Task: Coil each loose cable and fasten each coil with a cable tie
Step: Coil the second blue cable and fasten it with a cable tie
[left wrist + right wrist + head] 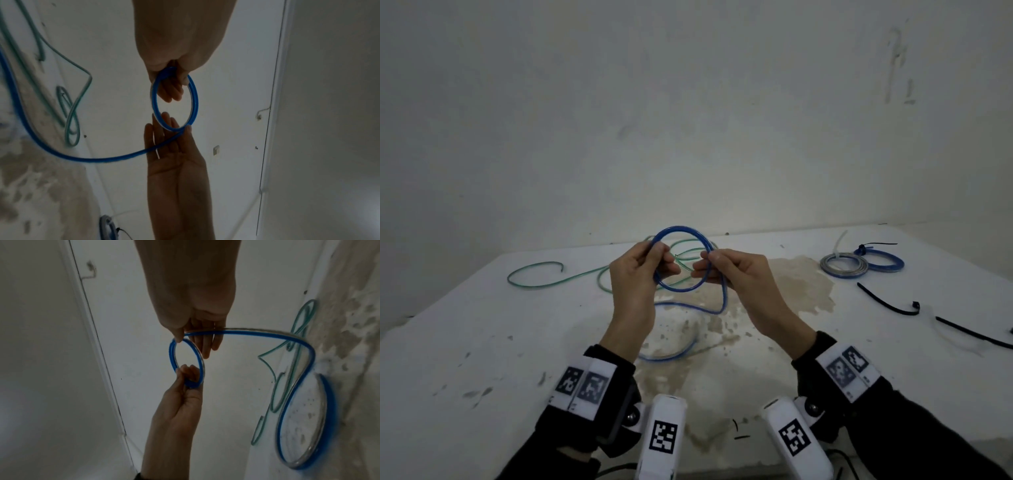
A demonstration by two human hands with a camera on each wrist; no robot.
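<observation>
A blue cable [678, 230] is wound into a small loop held up over the white table [482, 342]. My left hand [650, 265] grips the loop's left side with curled fingers [172, 91]. My right hand [714, 269] pinches the loop's right side between thumb and fingers [207, 347]. From the right hand the cable's loose tail [719, 308] drops to the table and curves toward me [287, 402]. A loose green cable [534, 274] sprawls on the table behind the hands.
Two tied coils, a grey one [844, 265] and a blue one [883, 262], lie at the back right with a white tie [839, 243] sticking up. Black cable ties [887, 301] [972, 334] lie along the right. A brown stain [791, 281] covers the table's middle.
</observation>
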